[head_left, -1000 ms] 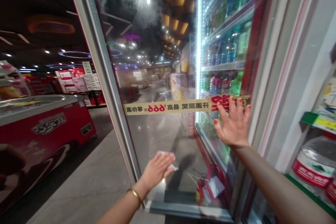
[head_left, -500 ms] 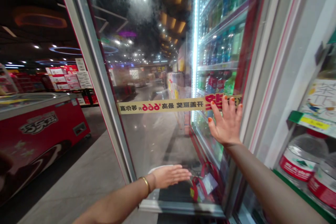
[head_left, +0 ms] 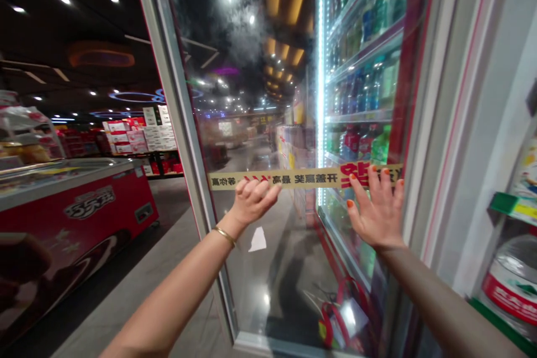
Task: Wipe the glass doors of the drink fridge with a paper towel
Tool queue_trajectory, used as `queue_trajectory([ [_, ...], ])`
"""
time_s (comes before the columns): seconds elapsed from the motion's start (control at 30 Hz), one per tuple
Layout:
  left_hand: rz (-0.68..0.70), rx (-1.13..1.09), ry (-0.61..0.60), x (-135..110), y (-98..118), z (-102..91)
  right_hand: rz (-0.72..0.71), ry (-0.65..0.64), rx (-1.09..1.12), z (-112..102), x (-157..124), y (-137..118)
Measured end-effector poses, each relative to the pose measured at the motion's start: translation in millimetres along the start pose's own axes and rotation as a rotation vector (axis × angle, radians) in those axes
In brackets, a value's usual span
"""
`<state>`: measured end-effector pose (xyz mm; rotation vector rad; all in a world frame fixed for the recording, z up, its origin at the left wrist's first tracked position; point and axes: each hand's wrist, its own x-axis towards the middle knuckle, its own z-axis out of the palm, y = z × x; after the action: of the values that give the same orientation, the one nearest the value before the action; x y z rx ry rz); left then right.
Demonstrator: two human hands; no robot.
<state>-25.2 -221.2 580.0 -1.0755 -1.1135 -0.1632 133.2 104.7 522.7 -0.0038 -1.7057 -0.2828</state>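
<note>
The left hand (head_left: pixel 254 201) was curled, its fingertips at the lower edge of a yellow promotional strip (head_left: pixel 268 180) stuck across a glass cooler door (head_left: pixel 255 268). The right hand (head_left: pixel 375 212) lay spread flat on the glass, its orange-painted fingertips (head_left: pixel 373 176) reaching the strip. A gold bangle (head_left: pixel 224 236) circled the left wrist. Behind the glass stood shelves of bottled drinks (head_left: pixel 361 89), lit by an LED strip (head_left: pixel 320 84). A red chest freezer (head_left: pixel 79 218) stood beyond the door, left of the aisle.

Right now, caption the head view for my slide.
Right hand pressed flat and left hand gathered at a yellow printed strip on a drinks cooler's glass door.
</note>
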Motion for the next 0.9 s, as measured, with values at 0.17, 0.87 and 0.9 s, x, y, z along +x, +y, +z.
queue_trajectory([
  [0.17,0.260,-0.112,-0.167,-19.8,-9.9,-1.6,0.005,0.072,0.018,-0.6,1.9,-2.1],
  [0.87,-0.353,0.031,-0.288,-64.4,1.4,-45.4,0.270,-0.028,0.047,8.6,-8.5,-74.8],
  [0.9,-0.373,0.047,-0.281,-70.6,9.2,-44.0,0.345,0.023,0.016,4.0,-3.3,-67.2],
])
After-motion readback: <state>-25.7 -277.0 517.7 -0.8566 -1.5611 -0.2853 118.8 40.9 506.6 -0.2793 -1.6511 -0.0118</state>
